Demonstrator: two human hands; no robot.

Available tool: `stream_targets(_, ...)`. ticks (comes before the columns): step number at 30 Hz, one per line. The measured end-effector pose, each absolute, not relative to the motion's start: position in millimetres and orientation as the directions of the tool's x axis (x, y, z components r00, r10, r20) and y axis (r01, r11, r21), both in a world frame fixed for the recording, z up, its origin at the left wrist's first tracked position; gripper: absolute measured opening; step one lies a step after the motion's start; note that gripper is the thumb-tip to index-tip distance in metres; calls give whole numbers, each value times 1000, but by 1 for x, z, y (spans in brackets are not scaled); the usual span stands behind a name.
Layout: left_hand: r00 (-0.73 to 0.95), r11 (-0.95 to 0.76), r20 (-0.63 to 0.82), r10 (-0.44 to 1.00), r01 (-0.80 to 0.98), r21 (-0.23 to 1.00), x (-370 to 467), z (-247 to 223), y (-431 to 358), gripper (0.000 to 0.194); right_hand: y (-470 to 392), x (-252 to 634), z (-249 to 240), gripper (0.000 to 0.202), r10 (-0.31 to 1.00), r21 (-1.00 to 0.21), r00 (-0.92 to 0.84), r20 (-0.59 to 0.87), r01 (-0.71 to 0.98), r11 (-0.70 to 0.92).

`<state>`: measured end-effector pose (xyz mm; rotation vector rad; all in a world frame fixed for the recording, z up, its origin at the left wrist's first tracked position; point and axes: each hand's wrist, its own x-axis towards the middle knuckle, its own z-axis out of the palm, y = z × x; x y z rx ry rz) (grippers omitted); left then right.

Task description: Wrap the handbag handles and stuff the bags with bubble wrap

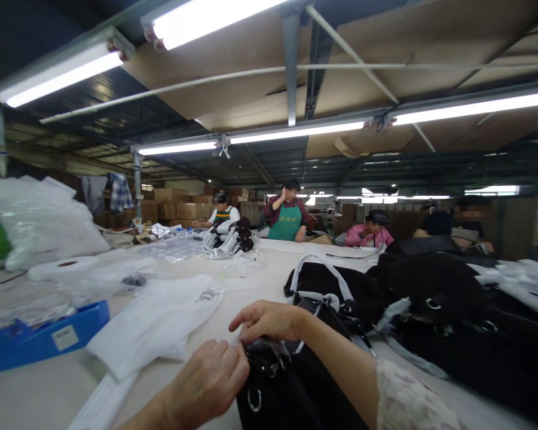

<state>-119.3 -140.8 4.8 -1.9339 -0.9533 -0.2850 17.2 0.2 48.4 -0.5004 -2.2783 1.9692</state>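
Note:
A black bag (291, 394) with silver metal rings and a dark glossy strap lies in front of me on the pale table. My left hand (208, 379) is closed, its fingertips pinched at the bag's near left corner. From the right, my right hand (269, 322) reaches over the bag, thumb and fingers closing on the same corner. The two hands almost touch there. A bit of pale, thin material shows between them; the exact part gripped is hidden by the fingers.
More black bags (452, 298) with white-wrapped handles pile up on the right. White bag sheets (161, 322) and a blue tape dispenser (58, 334) lie left. A smaller stack of wrapped bags (228, 239) stands farther back. Several co-workers, one in a green apron (283, 222), are across the table.

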Motion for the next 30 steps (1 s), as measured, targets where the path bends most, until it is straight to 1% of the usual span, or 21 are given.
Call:
stream_targets(2, 674, -261, 550, 492, 718, -645, -119, 5, -141, 25, 1, 19, 47, 35, 305, -984, -941, -143, 168, 56)
stream_targets(5, 682, -266, 562, 468, 715, -646, -118, 4, -141, 30, 3, 21, 46, 36, 299, -981, -944, -141, 174, 86)
stream_targets(8, 678, -280, 569, 466, 722, -632, -118, 3, -141, 31, 5, 20, 43, 42, 281, -979, -951, -132, 169, 111)
stream_targets(12, 670, -273, 574, 471, 729, -628, -117, 4, -140, 32, 6, 18, 38, 50, 341, -991, -936, -85, 116, 71)
stream_targets(15, 654, -269, 599, 462, 747, -608, -117, 4, -140, 34, 5, 17, 38, 55, 358, -996, -932, -52, 76, 55)
stream_targets(17, 636, -262, 621, 457, 764, -590, -117, 2, -140, 34, 3, 17, 39, 55, 370, -996, -929, -11, 42, 77)
stream_targets(19, 584, -255, 657, 478, 807, -532, -119, -4, -138, 33, -2, 19, 42, 52, 383, -993, -923, 42, 5, 121)
stream_targets(20, 538, -256, 675, 505, 840, -479, -121, -7, -137, 31, -6, 20, 43, 51, 395, -989, -916, 73, -14, 150)
stream_targets(22, 404, -254, 690, 600, 914, -315, -123, -13, -135, 27, -18, 24, 44, 49, 446, -964, -881, 158, -40, 262)
stream_targets(24, 244, -227, 633, 734, 968, -110, -123, -16, -134, 23, -34, 28, 43, 44, 523, -880, -803, 287, -5, 475)
stream_targets(25, 175, -207, 577, 798, 978, -11, -122, -15, -133, 22, -43, 30, 42, 39, 549, -797, -748, 374, 43, 602)
stream_targets(26, 122, -187, 514, 849, 979, 77, -121, -12, -133, 21, -50, 32, 39, 34, 547, -693, -697, 464, 100, 714)
stream_targets(28, 70, -168, 403, 912, 962, 214, -117, -3, -133, 23, -61, 34, 28, 27, 473, -474, -625, 620, 182, 861)
stream_targets(30, 66, -164, 321, 945, 943, 289, -115, 8, -133, 25, -68, 35, 11, 22, 347, -285, -593, 726, 200, 938)
